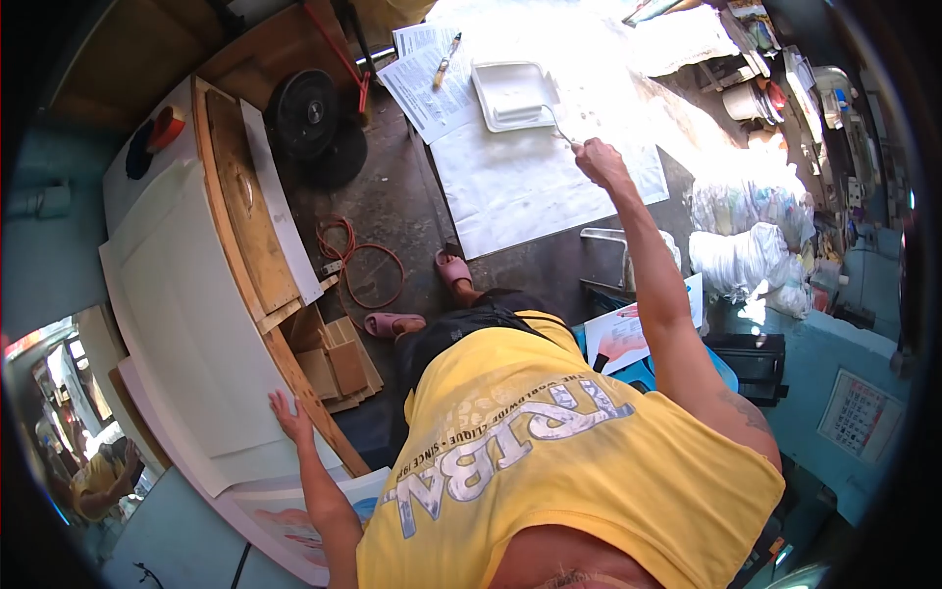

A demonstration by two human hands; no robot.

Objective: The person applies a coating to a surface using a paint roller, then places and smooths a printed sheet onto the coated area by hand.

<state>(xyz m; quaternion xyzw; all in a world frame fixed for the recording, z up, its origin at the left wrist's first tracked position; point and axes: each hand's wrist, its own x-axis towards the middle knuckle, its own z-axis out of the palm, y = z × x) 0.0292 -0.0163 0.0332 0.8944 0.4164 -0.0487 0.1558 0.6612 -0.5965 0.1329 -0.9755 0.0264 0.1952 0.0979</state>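
My right hand point(599, 163) is closed around the handle of a paint roller point(520, 112), arm stretched forward. The roller's head lies in a white paint tray point(478, 86), and its wire frame reaches over the tray's near right side. Under the tray a white sheet point(535, 191) is spread on the floor. At lower left, my left hand point(289, 417) rests with fingers apart on the white panel point(186, 324) of a wooden cabinet. A paintbrush point(446, 61) lies on printed paper point(417, 93) left of the tray.
A round black fan-like base point(302, 113) and an orange extension cord point(392, 285) lie between the cabinet and my feet. Cardboard pieces point(343, 365) stand beside the cabinet. Plastic bags point(741, 257) and shelves line the right side. A mirror point(78, 422) is at far left.
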